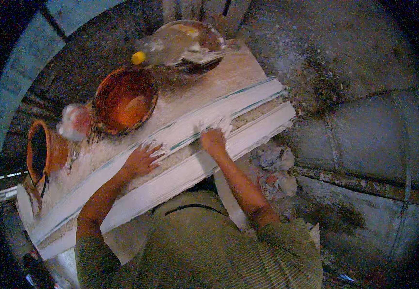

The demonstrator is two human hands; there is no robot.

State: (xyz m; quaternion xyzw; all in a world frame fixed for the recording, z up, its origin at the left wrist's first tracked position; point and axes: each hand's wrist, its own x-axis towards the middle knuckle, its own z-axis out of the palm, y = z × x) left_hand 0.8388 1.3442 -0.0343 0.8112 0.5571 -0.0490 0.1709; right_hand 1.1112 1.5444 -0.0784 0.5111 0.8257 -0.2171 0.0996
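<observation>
Long white strips [171, 124], which look like plaster moulding with thin teal lines along the edges, lie slantwise across a board-topped table [241, 60]. On the near part of the white strip my left hand [144, 160] rests with fingers apart, their tips smeared with white paste. Farther right, my right hand [213, 140] bears down on the same strip. Its fingers are white and blurred into the strip, so their pose and anything in them cannot be made out. A second white strip [257, 123] runs along the table's near edge, with a speckled gap between the two.
An orange bowl-like bucket [125, 103] stands beyond my left hand. Left of it are a blurred clear bag [76, 121] and an orange pot lying on its side [55, 151]. A whitish basin [185, 43] and a yellow object [138, 58] sit at the back. Pale rubble [277, 166] lies right of the table.
</observation>
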